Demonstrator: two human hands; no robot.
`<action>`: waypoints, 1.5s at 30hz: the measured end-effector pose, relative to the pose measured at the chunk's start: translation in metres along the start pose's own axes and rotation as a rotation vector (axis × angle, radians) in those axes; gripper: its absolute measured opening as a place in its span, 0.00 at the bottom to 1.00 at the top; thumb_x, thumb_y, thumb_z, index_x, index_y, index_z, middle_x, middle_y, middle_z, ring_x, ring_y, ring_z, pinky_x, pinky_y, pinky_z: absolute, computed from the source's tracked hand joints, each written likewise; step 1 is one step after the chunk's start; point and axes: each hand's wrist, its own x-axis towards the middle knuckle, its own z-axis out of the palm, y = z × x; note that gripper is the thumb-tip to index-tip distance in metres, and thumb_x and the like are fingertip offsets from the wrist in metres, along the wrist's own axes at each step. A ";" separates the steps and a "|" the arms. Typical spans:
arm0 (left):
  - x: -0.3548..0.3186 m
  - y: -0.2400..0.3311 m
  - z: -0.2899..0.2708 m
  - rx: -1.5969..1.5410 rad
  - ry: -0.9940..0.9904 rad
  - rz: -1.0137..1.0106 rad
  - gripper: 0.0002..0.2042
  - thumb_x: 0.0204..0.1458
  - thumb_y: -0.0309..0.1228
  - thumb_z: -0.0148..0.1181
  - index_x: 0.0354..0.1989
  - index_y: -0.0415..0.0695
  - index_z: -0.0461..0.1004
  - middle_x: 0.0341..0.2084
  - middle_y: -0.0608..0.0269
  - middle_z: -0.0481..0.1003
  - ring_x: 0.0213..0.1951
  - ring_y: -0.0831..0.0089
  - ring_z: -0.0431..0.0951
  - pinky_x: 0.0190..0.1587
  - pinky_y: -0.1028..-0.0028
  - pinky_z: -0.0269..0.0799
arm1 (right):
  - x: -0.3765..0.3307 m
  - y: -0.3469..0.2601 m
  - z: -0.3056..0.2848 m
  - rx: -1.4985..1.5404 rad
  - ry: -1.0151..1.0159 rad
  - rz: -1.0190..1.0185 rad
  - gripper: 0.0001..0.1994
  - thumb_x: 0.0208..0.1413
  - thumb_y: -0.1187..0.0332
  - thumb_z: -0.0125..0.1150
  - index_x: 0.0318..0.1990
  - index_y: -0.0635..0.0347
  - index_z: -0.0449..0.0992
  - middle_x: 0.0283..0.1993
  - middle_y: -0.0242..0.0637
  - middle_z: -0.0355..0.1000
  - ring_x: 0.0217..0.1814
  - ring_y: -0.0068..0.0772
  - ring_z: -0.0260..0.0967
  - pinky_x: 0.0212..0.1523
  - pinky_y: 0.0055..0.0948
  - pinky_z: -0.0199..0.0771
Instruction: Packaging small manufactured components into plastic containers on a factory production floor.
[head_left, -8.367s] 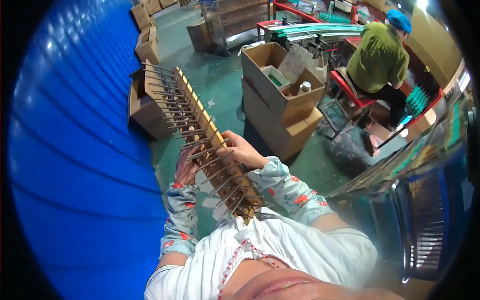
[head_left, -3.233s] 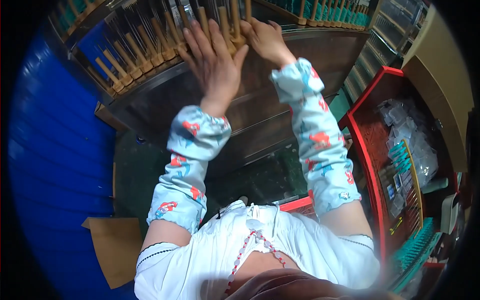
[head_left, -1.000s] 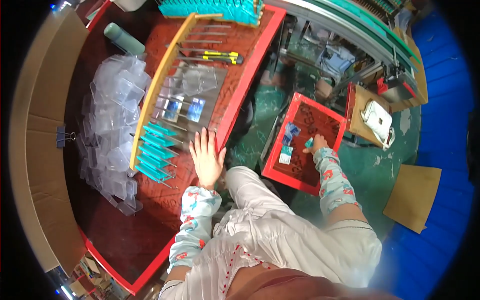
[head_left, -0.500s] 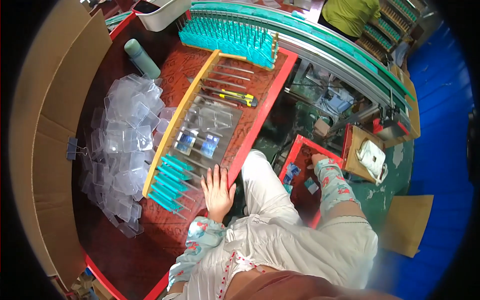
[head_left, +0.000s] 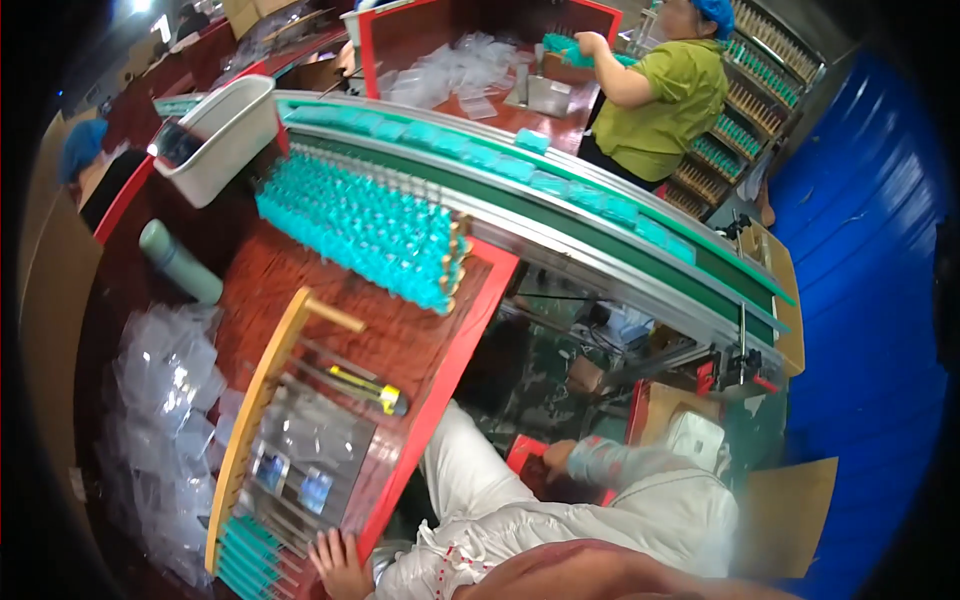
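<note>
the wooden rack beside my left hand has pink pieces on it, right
Not quite: the pieces on the wooden rack beside your left hand are teal, not pink, as the head view shows.

There are two blue cards [head_left: 315,491], one bottle [head_left: 181,262] (and one cutter [head_left: 368,390]).

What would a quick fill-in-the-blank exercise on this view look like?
1. The person's hand nearest the curved yellow wooden rack with metal rods is the ____ one.
2. In the picture, the yellow-and-black utility knife lies to the ____ of the cylindrical grey-green bottle.
3. The corrugated wall and the cap of the person in the lime-green top are both coloured ____.

Missing words: left; right; blue.
</note>
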 end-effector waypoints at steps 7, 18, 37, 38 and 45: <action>0.029 0.011 -0.041 -0.186 -0.213 -0.192 0.31 0.45 0.43 0.59 0.57 0.39 0.65 0.61 0.41 0.59 0.63 0.38 0.57 0.63 0.37 0.49 | -0.012 0.014 -0.029 0.009 0.970 -0.146 0.20 0.56 0.48 0.52 0.38 0.57 0.75 0.36 0.45 0.72 0.34 0.50 0.71 0.38 0.48 0.72; 0.071 0.020 -0.073 -0.194 -0.212 -0.199 0.35 0.31 0.39 0.70 0.53 0.40 0.70 0.57 0.47 0.65 0.60 0.45 0.62 0.61 0.43 0.56 | 0.037 0.016 0.019 0.263 0.662 0.085 0.23 0.62 0.44 0.40 0.39 0.58 0.67 0.27 0.53 0.75 0.30 0.59 0.73 0.30 0.55 0.71; 0.057 0.027 -0.086 -0.289 -0.110 -0.173 0.31 0.49 0.37 0.59 0.62 0.40 0.60 0.64 0.42 0.55 0.66 0.40 0.51 0.65 0.40 0.41 | -0.084 -0.008 -0.150 0.288 1.530 -0.278 0.18 0.57 0.71 0.53 0.55 0.66 0.69 0.56 0.52 0.68 0.60 0.53 0.65 0.62 0.43 0.62; 0.065 0.029 -0.090 -0.274 -0.028 -0.178 0.31 0.51 0.37 0.57 0.63 0.39 0.58 0.65 0.41 0.54 0.66 0.39 0.50 0.66 0.40 0.40 | -0.099 0.009 -0.184 0.137 1.831 -0.183 0.21 0.54 0.72 0.56 0.57 0.66 0.67 0.56 0.55 0.67 0.58 0.59 0.64 0.59 0.45 0.63; 0.109 0.058 -0.119 -0.509 0.341 -0.326 0.25 0.48 0.23 0.58 0.57 0.37 0.64 0.58 0.44 0.63 0.62 0.44 0.61 0.63 0.50 0.54 | -0.159 -0.070 -0.298 -0.205 1.810 -0.336 0.07 0.49 0.70 0.58 0.34 0.63 0.71 0.29 0.44 0.66 0.35 0.48 0.66 0.39 0.46 0.66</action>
